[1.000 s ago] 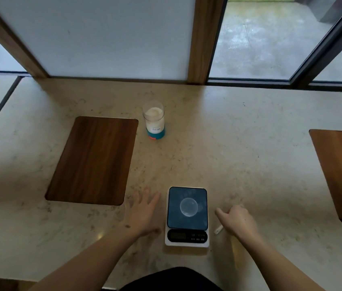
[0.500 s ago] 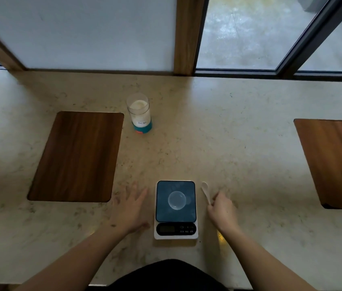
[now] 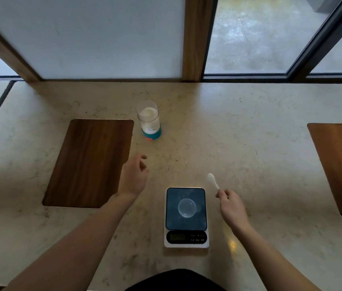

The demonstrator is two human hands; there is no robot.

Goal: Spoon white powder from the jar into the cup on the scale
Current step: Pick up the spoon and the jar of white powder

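Right hand [image 3: 232,208] pinches small white plastic spoon [image 3: 212,180] by handle end; light, stiff. Left hand [image 3: 134,177] loosely open, empty, near clear powder jar [image 3: 149,122]; jar smooth, grasp mid-body.

White spoon [image 3: 212,181], teal-based jar [image 3: 149,122], prob. marbled beige counter [image 3: 250,143]

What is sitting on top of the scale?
A small clear cup stands on the scale, seemingly empty. The platform beneath it shows through; nothing else is on it.
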